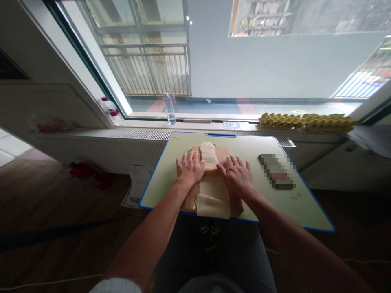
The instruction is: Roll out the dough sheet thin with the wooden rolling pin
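Observation:
A long, pale sheet that looks like dough (pixel 214 187) lies lengthwise over a brown board (pixel 191 199), its near end folded and hanging past the board's front edge. Across the sheet runs a light-brown bar, like a rolling pin (pixel 212 171), whose ends are hidden under my hands. My left hand (pixel 190 166) lies flat at the bar's left end, fingers spread forward over the board. At the right end my right hand (pixel 237 173) rests palm down, fingers stretched out, thumb near the sheet. Neither hand has its fingers wrapped around the bar.
The board lies on a pale green table (pixel 165 179) with a blue rim. A pixelated dark slab (pixel 276 171) lies to the right. Along the windowsill stand a clear bottle (pixel 169 109), a bottle with a magenta label (pixel 110 109) and yellow egg trays (pixel 305 122).

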Tool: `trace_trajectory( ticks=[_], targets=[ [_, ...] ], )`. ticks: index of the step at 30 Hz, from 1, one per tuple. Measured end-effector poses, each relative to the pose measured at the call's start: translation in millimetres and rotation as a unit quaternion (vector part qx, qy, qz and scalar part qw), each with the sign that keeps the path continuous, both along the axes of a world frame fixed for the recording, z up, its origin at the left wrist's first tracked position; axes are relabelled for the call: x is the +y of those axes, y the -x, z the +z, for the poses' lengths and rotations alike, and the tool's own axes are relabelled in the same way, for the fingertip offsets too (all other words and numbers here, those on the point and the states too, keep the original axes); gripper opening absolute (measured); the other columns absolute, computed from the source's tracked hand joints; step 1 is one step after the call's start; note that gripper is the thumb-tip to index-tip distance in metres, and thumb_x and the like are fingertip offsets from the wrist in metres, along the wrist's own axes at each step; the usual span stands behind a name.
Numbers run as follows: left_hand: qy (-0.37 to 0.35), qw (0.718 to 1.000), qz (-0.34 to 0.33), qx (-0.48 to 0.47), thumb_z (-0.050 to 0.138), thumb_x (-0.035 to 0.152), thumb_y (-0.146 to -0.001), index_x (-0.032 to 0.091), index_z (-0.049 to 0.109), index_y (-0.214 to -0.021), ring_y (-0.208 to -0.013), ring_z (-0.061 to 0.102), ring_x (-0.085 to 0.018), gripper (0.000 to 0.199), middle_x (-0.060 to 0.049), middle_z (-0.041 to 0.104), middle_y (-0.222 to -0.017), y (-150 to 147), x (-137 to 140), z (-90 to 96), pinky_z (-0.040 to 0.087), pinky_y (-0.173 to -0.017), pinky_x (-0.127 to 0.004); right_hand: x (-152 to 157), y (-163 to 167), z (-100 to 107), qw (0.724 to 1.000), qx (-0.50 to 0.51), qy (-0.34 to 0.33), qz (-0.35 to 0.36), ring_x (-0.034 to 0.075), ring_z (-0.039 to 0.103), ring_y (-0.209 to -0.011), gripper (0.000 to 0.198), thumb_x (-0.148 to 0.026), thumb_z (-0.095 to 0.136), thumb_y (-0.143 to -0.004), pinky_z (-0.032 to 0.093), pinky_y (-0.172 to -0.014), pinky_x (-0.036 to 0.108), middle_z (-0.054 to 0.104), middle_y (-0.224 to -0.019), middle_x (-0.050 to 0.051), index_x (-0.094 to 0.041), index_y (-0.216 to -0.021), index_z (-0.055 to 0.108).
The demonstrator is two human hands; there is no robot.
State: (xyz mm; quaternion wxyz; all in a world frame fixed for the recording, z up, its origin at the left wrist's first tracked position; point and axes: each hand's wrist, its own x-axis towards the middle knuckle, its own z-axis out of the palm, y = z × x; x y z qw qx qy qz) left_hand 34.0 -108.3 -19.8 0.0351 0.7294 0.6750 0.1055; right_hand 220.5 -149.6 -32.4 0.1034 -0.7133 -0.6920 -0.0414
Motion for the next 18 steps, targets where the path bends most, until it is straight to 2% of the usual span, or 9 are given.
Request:
trace_trajectory(
  ticks=[6,12,15,18],
  targets=[
    [0.020,1.000,-0.015,-0.011,0.035,0.055,-0.103,0.029,0.050,-0.158,-0.152,0.043,-0.034,0.063,-0.010,0.047,-0.168,-0.8,44.8,4.8,0.030,-0.126,-0.063,43.2,-5.1,10.6,0.999,-0.011,0.053,0.004,0.038,0.033,-0.157,0.076,-0.065,0.022,-0.109,0.028,-0.125,0.060,0.041,-0.171,0.011,-0.017,-0.165,0.044],
    [0.041,0.999,-0.014,-0.016,0.033,0.055,-0.102,0.026,0.050,-0.158,-0.151,0.044,-0.035,0.065,-0.012,0.046,-0.168,-3.5,85.4,2.2,0.032,-0.124,-0.065,84.0,-11.8,16.4,0.993,0.035,0.114,0.006,0.038,0.030,-0.158,0.083,-0.073,0.018,-0.105,0.028,-0.125,0.063,0.034,-0.175,0.009,-0.022,-0.170,0.035],
    [0.036,0.999,-0.016,-0.016,0.033,0.056,-0.102,0.024,0.051,-0.157,-0.150,0.045,-0.035,0.066,-0.013,0.048,-0.167,-5.0,98.1,-1.0,0.032,-0.124,-0.065,98.4,-13.7,16.9,0.990,0.046,0.130,0.006,0.038,0.031,-0.157,0.086,-0.075,0.020,-0.104,0.028,-0.124,0.063,0.034,-0.174,0.011,-0.020,-0.170,0.034],
    [0.033,0.999,-0.019,-0.014,0.032,0.057,-0.102,0.024,0.050,-0.157,-0.149,0.046,-0.035,0.067,-0.013,0.048,-0.166,-5.0,99.6,-2.8,0.033,-0.124,-0.064,101.4,-14.2,15.8,0.990,0.040,0.135,0.005,0.037,0.032,-0.156,0.087,-0.075,0.021,-0.104,0.029,-0.124,0.062,0.035,-0.173,0.013,-0.019,-0.169,0.034]
  ],
)
